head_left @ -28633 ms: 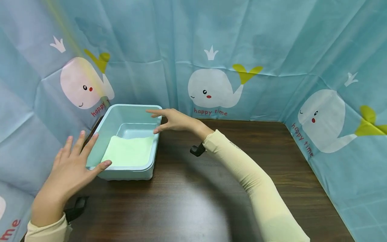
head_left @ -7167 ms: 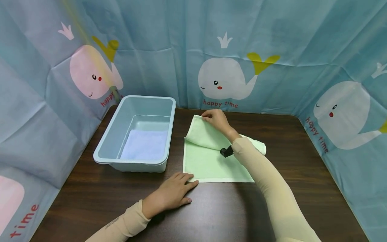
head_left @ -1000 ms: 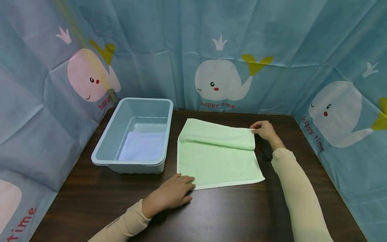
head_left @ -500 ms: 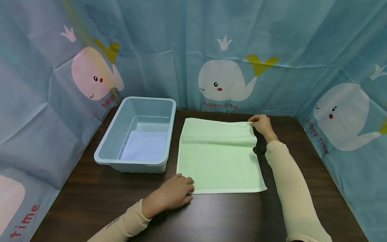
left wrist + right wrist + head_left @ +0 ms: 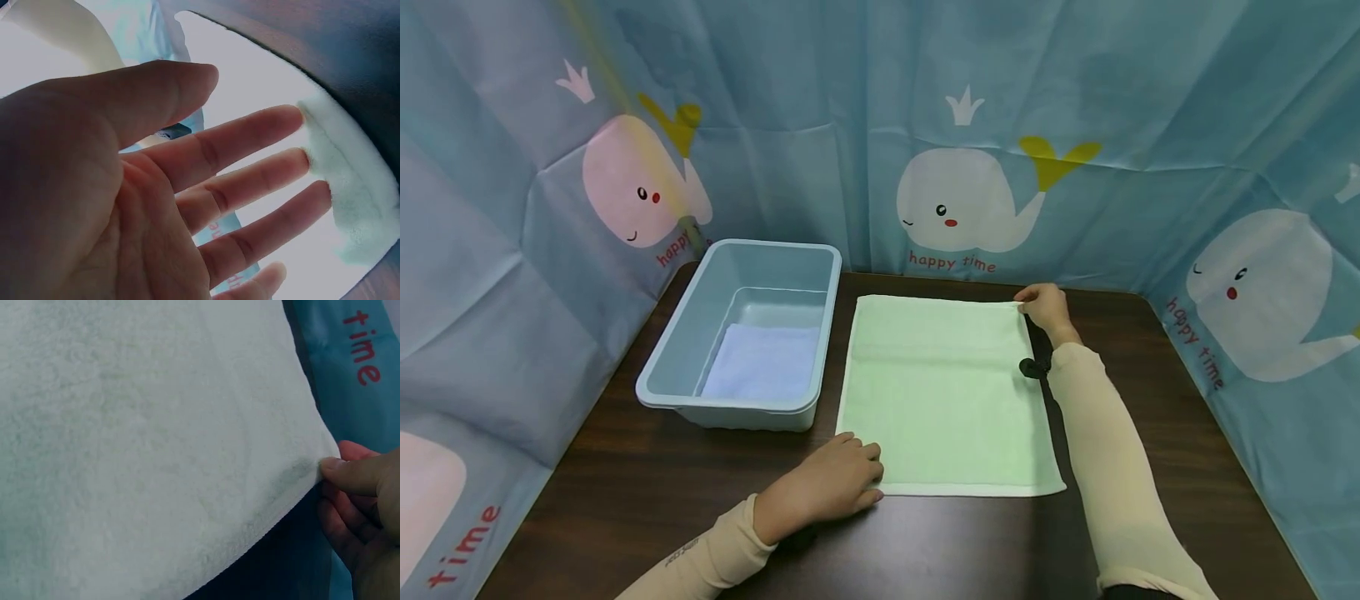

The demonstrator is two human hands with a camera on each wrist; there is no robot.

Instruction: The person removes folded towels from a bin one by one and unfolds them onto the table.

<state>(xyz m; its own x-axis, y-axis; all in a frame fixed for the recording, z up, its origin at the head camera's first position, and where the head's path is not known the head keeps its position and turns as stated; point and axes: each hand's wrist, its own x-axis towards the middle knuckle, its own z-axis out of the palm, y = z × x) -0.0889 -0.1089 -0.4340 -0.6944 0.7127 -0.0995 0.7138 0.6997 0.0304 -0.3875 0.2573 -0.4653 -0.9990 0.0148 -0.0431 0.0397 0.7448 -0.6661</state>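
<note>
A pale green towel with a lighter border lies spread nearly flat on the dark table, with a faint crease across its upper half. My right hand pinches its far right corner; in the right wrist view the thumb lies over that corner. At the near left corner rests my left hand. The left wrist view shows its fingers extended, tips touching the towel, thumb apart. Left of the towel stands a light blue plastic basin with a lilac folded towel inside.
Blue curtains printed with whales enclose the back and both sides of the wooden table. The basin stands close to the left curtain. A small black device is worn at the right wrist.
Over the last second the fold across the green towel has flattened and its near edge has shifted toward me. Much earlier, a green towel lay in the basin; now the lilac one shows there.
</note>
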